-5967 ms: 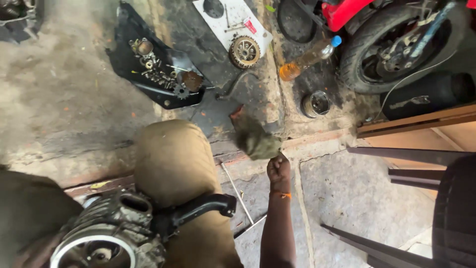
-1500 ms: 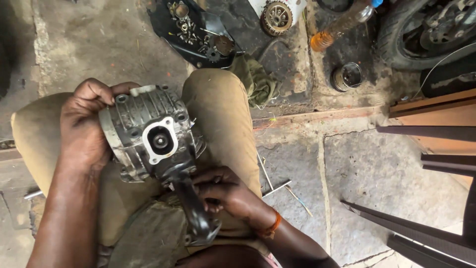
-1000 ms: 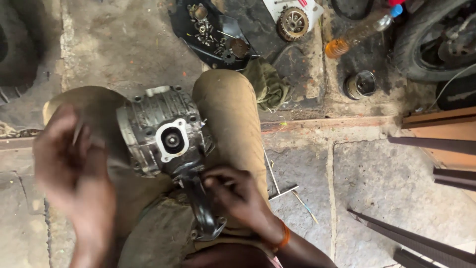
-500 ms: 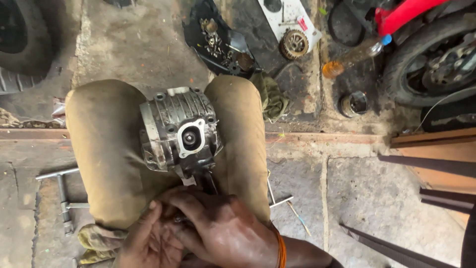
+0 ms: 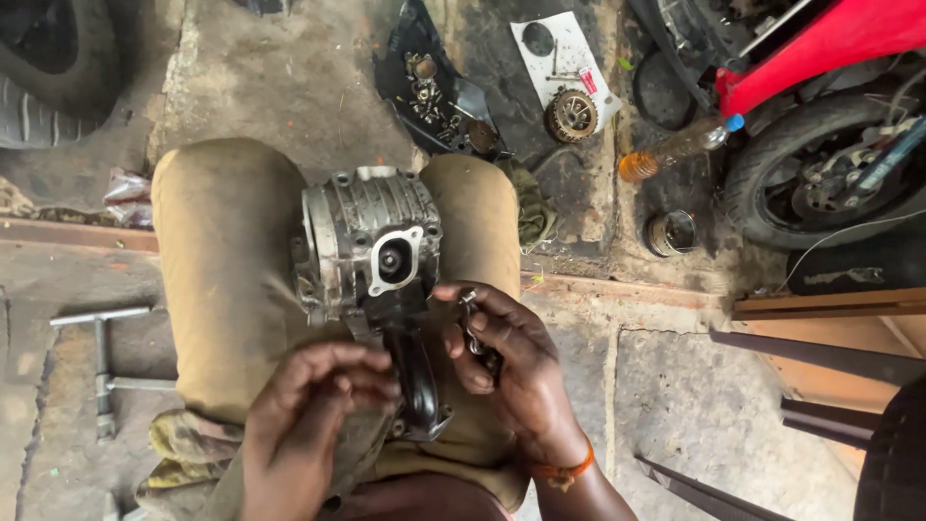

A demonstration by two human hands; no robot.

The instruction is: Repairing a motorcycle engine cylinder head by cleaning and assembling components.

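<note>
**Hands part beneath engine part on a mechanic's lap**

Half a second after both hands were bunched together below the grey ribbed metal cylinder head (image 5: 371, 241), they had drawn apart, and the camera's view had drifted little. The cylinder head lay between the person's knees on tan trousers (image 5: 227, 260), its white-edged port facing up, with a black curved intake pipe (image 5: 417, 381) running down from it toward the body. The left hand (image 5: 309, 425) hovered just beside the pipe, fingers curled loosely, its grip closed on nothing that could be made out. The right hand (image 5: 511, 371) had its grip pinched on a small metal fitting (image 5: 471, 323), held just to the right of the pipe. On the concrete floor (image 5: 289, 87) lay a steel T-handle wrench (image 5: 101, 371) to the left, a black plastic tray of small parts (image 5: 434, 92) ahead of the knees, a toothed sprocket (image 5: 572, 116) on a white sheet, a plastic bottle of amber liquid (image 5: 675, 150), a small tin can (image 5: 670, 232), and a red motorcycle (image 5: 830, 106) at the upper right.
</note>
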